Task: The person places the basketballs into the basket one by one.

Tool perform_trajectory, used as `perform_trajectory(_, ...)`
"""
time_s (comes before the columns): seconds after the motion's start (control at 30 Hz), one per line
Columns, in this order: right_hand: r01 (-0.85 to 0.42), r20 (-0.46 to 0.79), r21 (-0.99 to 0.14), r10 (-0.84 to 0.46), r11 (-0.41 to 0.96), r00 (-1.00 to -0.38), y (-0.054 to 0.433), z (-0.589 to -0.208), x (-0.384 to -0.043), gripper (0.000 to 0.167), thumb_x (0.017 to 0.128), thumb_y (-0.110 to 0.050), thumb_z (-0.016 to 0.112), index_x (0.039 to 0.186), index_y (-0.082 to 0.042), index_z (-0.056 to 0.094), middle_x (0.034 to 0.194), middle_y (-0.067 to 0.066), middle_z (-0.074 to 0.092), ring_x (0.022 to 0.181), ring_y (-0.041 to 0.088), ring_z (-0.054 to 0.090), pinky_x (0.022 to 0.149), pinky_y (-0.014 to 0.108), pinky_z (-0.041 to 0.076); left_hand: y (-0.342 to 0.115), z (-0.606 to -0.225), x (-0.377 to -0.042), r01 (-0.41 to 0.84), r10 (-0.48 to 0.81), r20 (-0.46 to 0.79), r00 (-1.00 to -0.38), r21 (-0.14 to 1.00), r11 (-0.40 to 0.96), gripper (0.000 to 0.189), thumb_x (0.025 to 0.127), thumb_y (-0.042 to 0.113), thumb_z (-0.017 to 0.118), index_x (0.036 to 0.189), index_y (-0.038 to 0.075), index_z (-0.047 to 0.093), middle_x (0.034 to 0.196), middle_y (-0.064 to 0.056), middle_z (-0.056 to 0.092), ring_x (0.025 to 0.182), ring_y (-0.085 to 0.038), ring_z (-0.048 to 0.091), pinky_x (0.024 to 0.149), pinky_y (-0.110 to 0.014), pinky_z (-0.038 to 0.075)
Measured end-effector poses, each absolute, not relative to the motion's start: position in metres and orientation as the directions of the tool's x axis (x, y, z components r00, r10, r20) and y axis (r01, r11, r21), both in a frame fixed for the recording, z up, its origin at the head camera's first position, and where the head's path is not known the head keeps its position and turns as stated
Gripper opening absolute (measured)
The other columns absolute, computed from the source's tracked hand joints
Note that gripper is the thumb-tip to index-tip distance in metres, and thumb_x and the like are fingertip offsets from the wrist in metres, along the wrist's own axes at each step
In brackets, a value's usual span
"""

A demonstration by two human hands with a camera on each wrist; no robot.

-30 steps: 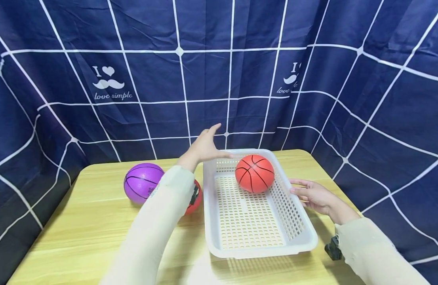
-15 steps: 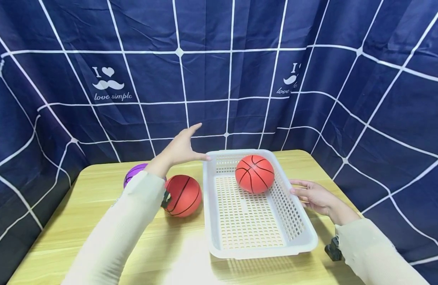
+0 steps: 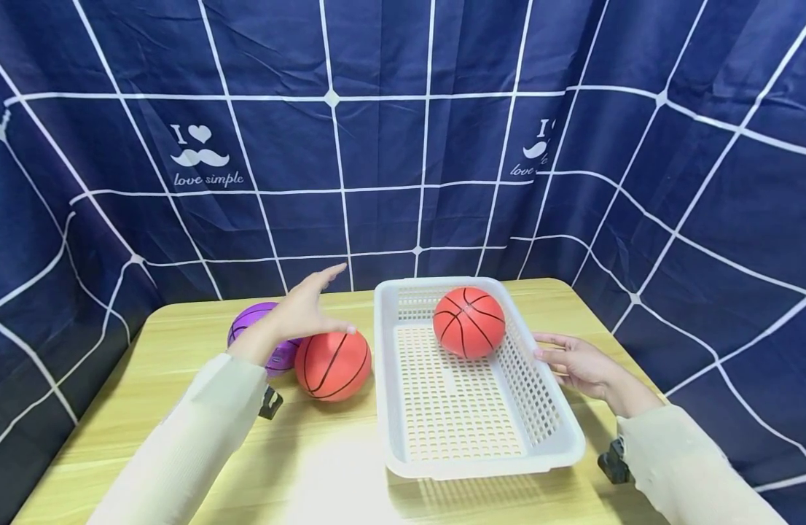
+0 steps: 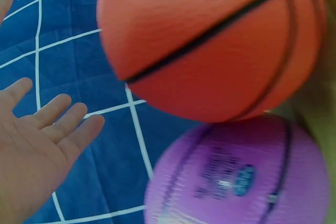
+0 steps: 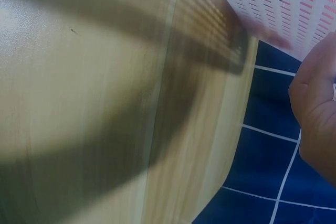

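Observation:
My left hand point(image 3: 302, 312), fingers spread and thumb apart, hovers over the two balls left of the basket and holds nothing. Below it are an orange-red toy basketball point(image 3: 334, 367) and, further left, a purple one point(image 3: 248, 321) partly covered by the hand. In the left wrist view, the palm point(image 4: 34, 150) faces the orange-red ball point(image 4: 210, 45), with a gap between them. A white plastic basket point(image 3: 391, 408) contains another orange-red basketball point(image 3: 469, 322) toward its far right. My right hand point(image 3: 583, 367) touches the basket's right rim with extended fingers; their tips are partly hidden.
The basket stands on a light wooden table point(image 3: 147, 408). A dark blue curtain point(image 3: 390, 146) with white grid lines surrounds the back and sides. The table's right edge lies just beyond my right hand.
My left hand has moved left from above the basket's far left corner and come down over the balls. The orange-red ball beside the basket shows more now. My right hand stays put.

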State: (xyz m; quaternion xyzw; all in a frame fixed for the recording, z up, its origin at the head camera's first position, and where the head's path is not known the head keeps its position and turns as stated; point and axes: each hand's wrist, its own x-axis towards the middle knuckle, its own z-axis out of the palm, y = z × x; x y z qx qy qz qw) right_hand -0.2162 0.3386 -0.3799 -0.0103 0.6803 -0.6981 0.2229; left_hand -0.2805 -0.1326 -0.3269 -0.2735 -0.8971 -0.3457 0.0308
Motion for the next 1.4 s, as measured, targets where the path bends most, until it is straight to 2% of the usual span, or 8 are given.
perform_trajectory(0.23,0.299,-0.289,-0.954,-0.323,0.018,-0.901,0.339,-0.381,-0.215,0.043,0.097,-0.006,0.053,0.138,-0.001,0.04,0.109,0.007,0.066,0.1,0.02,0.064,0.083,0.035,0.052,-0.144,-0.347,-0.269,0.493,0.499,0.187,-0.846,0.628,0.602,0.107,0.065,0.041,0.086,0.15,0.014,0.027,0.148,-0.016,0.032,0.132,-0.036,0.034,0.102,-0.057,0.032)
perform_trajectory(0.4,0.295,-0.281,-0.955,-0.333,0.008,-0.9,0.338,-0.381,-0.216,0.04,0.097,-0.005,0.052,0.136,-0.003,0.042,0.109,0.007,0.067,0.1,0.019,0.064,0.083,0.034,0.053,-0.15,-0.36,-0.264,0.508,0.517,0.187,-0.835,0.621,0.597,0.109,0.063,0.043,0.087,0.149,0.012,0.029,0.148,-0.014,0.034,0.134,-0.034,0.033,0.103,-0.057,0.031)
perform_trajectory(0.57,0.297,-0.285,-0.955,-0.328,0.012,-0.901,0.338,-0.382,-0.216,0.041,0.097,-0.005,0.052,0.137,-0.002,0.041,0.109,0.007,0.067,0.1,0.019,0.064,0.082,0.034,0.053,-0.153,-0.368,-0.259,0.482,0.506,0.161,-0.848,0.633,0.606,0.11,0.06,0.04,0.089,0.149,0.011,0.03,0.148,-0.013,0.035,0.134,-0.032,0.033,0.103,-0.055,0.032)
perform_trajectory(0.8,0.29,-0.274,-0.957,-0.338,0.005,-0.9,0.339,-0.38,-0.214,0.049,0.098,-0.006,0.051,0.142,0.004,0.031,0.107,0.006,0.067,0.099,0.018,0.064,0.082,0.033,0.053,-0.154,-0.373,-0.254,0.502,0.519,0.164,-0.839,0.605,0.619,0.107,0.059,0.039,0.089,0.145,0.003,0.035,0.145,-0.017,0.038,0.132,-0.035,0.034,0.103,-0.054,0.033)
perform_trajectory(1.03,0.29,-0.278,-0.957,-0.334,0.013,-0.901,0.339,-0.381,-0.215,0.051,0.098,-0.006,0.051,0.143,0.004,0.029,0.107,0.005,0.067,0.098,0.018,0.064,0.081,0.033,0.053,-0.154,-0.381,-0.254,0.499,0.519,0.134,-0.844,0.549,0.67,0.104,0.058,0.042,0.089,0.141,0.002,0.041,0.138,-0.017,0.044,0.124,-0.033,0.042,0.095,-0.053,0.041)
perform_trajectory(1.4,0.284,-0.275,-0.958,-0.331,0.02,-0.903,0.339,-0.382,-0.215,0.051,0.098,-0.006,0.052,0.142,0.005,0.03,0.106,0.006,0.067,0.096,0.018,0.065,0.08,0.033,0.054,-0.154,-0.382,-0.251,0.513,0.528,0.128,-0.839,0.51,0.691,0.099,0.056,0.035,0.092,0.137,0.005,0.044,0.133,-0.015,0.048,0.118,-0.033,0.047,0.092,-0.054,0.044)
